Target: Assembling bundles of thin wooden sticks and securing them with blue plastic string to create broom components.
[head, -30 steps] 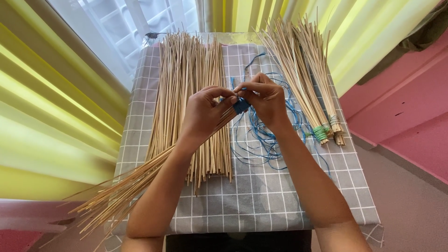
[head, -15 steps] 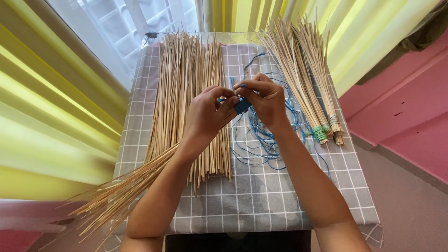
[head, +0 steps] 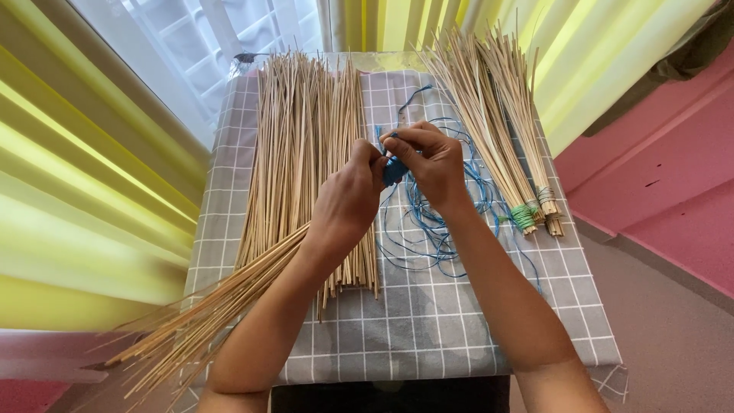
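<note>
My left hand (head: 348, 195) grips the top end of a bundle of thin pale sticks (head: 195, 317) that runs back under my forearm and fans out past the table's near left edge. A band of blue cord (head: 394, 170) is wound round the bundle's end between my hands. My right hand (head: 428, 157) pinches that cord with thumb and fingers, touching the left hand. Loose blue cord (head: 428, 229) trails in a tangle on the cloth below the right hand.
A grey checked cloth (head: 428, 321) covers the small table. A wide loose pile of sticks (head: 298, 145) lies on its left half. Two tied stick bundles (head: 505, 138) lie at the right, one bound in green (head: 524, 217). Yellow curtains hang on both sides.
My right hand has shifted slightly over the blue band, and the left thumb has moved closer to it. The bundle stays where it was.
</note>
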